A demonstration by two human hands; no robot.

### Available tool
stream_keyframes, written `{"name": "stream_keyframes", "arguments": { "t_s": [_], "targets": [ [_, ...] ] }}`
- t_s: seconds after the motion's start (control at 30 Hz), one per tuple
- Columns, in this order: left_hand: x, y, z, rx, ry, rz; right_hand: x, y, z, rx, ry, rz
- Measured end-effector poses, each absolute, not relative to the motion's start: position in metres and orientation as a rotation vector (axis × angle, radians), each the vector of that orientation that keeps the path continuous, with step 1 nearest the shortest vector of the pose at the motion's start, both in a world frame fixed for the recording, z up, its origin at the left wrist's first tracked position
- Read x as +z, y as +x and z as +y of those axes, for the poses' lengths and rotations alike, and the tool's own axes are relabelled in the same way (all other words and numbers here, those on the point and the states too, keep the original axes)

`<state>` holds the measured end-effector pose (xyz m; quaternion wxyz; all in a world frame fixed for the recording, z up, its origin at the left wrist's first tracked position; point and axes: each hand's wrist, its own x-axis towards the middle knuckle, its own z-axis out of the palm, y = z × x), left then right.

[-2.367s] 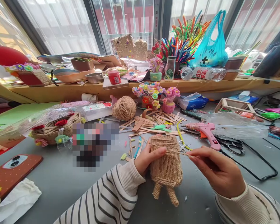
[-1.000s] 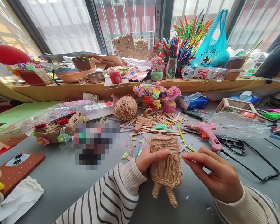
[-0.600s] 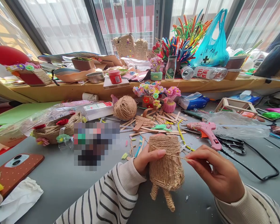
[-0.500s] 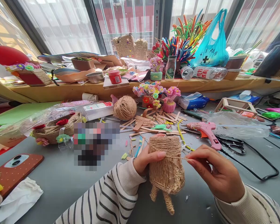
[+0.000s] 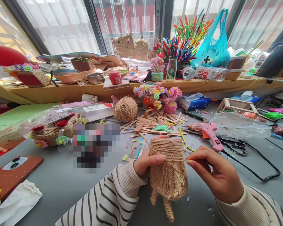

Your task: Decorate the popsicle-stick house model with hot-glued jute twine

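My left hand point(image 5: 147, 161) is closed round a twine-wrapped craft piece point(image 5: 168, 174) with two small twine legs at its lower end. It is held upright just above the grey table point(image 5: 61, 185). My right hand point(image 5: 215, 174) pinches a thin strand of twine point(image 5: 181, 160) that runs taut from the piece's right side. Part of the piece's lower right shows a lighter, unwrapped patch. Both sleeves are cream with dark stripes.
A twine ball point(image 5: 125, 109), loose wooden sticks point(image 5: 153, 124), a pink glue gun point(image 5: 208, 131) with black cable, scissors point(image 5: 235, 146) and small flower pots point(image 5: 159, 99) lie behind. A woven basket point(image 5: 55, 130) and a red phone point(image 5: 15, 166) sit left. A cluttered shelf point(image 5: 132, 88) runs along the windows.
The wrapped piece has turned in my left hand, its legs swinging lower and the unwrapped patch coming into view. My right hand keeps the strand pinched and has shifted slightly down and left.
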<state>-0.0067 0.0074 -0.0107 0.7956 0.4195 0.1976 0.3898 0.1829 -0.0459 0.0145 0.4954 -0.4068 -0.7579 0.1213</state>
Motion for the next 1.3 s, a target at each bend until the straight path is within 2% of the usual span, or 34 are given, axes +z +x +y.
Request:
{"name": "stream_keyframes", "arguments": {
  "t_s": [1.3],
  "targets": [
    [-0.020,-0.006,0.012,0.852,0.928,0.352,0.012,0.184,-0.046,0.247,-0.989,-1.911]
  ]
}}
